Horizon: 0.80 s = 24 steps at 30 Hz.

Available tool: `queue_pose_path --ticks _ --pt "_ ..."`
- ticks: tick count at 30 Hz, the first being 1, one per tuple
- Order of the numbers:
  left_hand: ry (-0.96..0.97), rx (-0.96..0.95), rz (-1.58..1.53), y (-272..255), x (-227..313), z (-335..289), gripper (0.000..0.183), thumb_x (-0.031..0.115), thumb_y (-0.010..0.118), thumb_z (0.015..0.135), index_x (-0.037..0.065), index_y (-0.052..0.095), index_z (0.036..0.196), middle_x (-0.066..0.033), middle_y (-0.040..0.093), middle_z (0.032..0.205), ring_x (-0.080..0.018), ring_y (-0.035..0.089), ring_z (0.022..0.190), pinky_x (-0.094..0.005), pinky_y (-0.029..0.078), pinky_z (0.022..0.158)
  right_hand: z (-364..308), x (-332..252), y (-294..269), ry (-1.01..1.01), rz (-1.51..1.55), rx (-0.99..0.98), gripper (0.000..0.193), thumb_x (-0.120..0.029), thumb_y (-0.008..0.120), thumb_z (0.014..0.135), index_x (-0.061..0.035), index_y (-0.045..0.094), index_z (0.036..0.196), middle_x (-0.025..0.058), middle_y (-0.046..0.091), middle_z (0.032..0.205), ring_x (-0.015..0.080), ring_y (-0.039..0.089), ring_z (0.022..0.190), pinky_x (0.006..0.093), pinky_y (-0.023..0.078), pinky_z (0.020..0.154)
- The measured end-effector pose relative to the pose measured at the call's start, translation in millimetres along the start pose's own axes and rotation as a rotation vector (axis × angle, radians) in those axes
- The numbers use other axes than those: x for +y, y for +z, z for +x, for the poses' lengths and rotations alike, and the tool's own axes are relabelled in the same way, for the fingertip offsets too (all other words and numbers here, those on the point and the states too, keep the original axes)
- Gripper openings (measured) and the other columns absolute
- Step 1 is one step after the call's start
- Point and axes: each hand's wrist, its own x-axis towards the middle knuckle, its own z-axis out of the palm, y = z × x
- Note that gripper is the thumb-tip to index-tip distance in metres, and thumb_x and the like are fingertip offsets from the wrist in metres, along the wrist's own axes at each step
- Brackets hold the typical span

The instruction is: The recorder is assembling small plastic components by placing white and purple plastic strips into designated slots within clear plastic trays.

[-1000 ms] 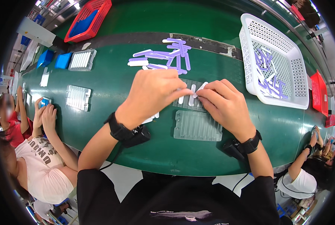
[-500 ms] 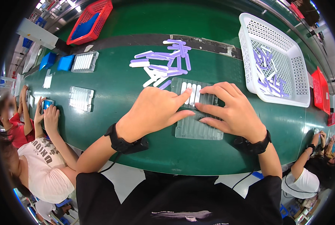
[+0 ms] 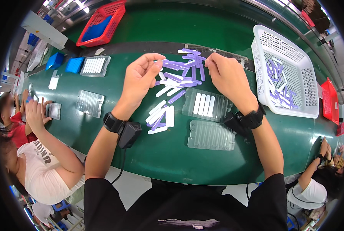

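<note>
A loose pile of purple and white round-ended strips (image 3: 179,78) lies in front of me. At its left edge my left hand (image 3: 143,79) is closed in a pinch on a strip, mostly hidden by the fingers. My right hand (image 3: 227,75) is at the pile's right edge, thumb and fingers pressed together; whatever they hold is hidden. Below the right hand sits a clear grooved tray (image 3: 189,106) with several white strips (image 3: 204,104) side by side in its slots. Nearer me is a second clear tray (image 3: 210,135) without strips. A smaller heap of strips (image 3: 160,117) lies left of the trays.
At right stands a white perforated basket (image 3: 262,82) holding more strips, with a red basket (image 3: 329,101) beyond. Another red basket (image 3: 116,23) is at the back left. More clear trays (image 3: 90,104) and blue blocks (image 3: 75,65) lie left, where a co-worker's hand (image 3: 34,113) is raised.
Both hands have left the filled tray and moved up to the pile, the left hand going left. The smaller heap, hidden before by my left arm, now shows.
</note>
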Motion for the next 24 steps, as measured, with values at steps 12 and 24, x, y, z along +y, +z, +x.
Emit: queue_pose_path --ticks 12,24 --pt "0.370 -0.353 0.948 -8 26 15 0.015 0.014 0.079 0.090 0.007 0.075 0.103 -0.0026 0.038 0.057 -0.0138 0.030 0.051 -0.0334 0.024 0.052 -3 -13 -20 -0.052 -0.150 -0.126 0.011 -0.014 0.082 0.082 -0.0063 0.074 0.084 0.0112 0.072 0.088 0.0331 0.072 0.089 0.0452 0.055 0.074" --pt "0.188 -0.153 0.861 -10 18 7 0.015 0.017 0.079 0.092 0.001 0.077 0.094 0.0041 0.027 0.060 -0.0066 0.027 0.057 -0.0323 0.021 0.053 -6 -12 -25 -0.015 -0.361 -0.295 0.008 -0.013 0.074 0.087 -0.0052 0.074 0.085 0.0137 0.071 0.092 0.0364 0.070 0.092 0.0467 0.054 0.079"
